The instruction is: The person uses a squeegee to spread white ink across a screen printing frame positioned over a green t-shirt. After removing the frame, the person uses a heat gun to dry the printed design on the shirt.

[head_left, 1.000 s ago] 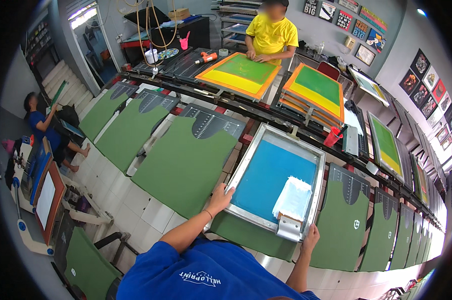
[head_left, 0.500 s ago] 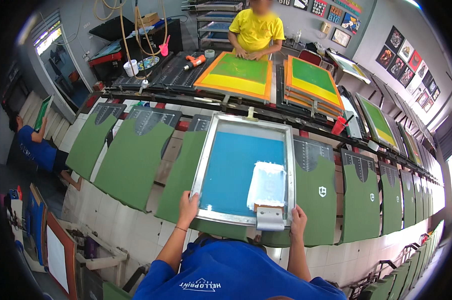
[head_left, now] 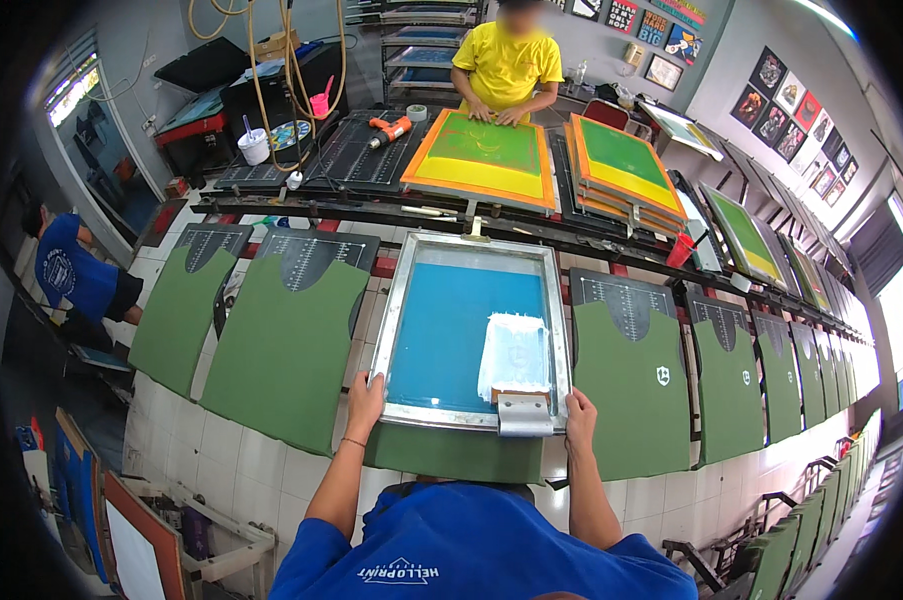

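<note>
Screen (head_left: 441, 330), centre, over a green shirt (head_left: 461, 458) in the near row: the left hand (head_left: 365, 402) pinches its left rim and the right hand (head_left: 580, 420) its right rim, both towards the near corners; squeegee (head_left: 524, 416) and white ink (head_left: 514, 352) lie at its near right.

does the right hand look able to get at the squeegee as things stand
Likely yes, once it lets go: the right hand holds the right edge of the silver frame, and the squeegee sits close by at its near right corner, with only that edge seen between.
</note>
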`<action>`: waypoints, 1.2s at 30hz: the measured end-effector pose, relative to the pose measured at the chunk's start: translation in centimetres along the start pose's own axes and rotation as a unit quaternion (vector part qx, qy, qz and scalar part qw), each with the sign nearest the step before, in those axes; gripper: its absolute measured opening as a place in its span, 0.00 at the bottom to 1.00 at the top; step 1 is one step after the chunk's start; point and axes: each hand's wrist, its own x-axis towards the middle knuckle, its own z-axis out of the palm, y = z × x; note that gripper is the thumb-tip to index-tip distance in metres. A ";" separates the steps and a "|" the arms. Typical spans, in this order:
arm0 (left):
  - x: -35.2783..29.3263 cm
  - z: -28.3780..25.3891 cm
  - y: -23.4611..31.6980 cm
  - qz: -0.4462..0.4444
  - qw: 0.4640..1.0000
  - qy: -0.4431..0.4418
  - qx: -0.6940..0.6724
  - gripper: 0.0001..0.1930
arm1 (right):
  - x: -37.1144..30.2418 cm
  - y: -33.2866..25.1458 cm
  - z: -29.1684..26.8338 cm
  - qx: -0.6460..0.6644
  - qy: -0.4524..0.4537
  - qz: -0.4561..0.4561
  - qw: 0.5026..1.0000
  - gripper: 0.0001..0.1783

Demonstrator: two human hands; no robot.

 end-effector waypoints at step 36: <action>2.0 3.4 -5.7 -0.161 0.961 0.099 -0.200 0.20 | 0.3 7.3 2.5 -0.086 0.262 -0.009 0.961 0.20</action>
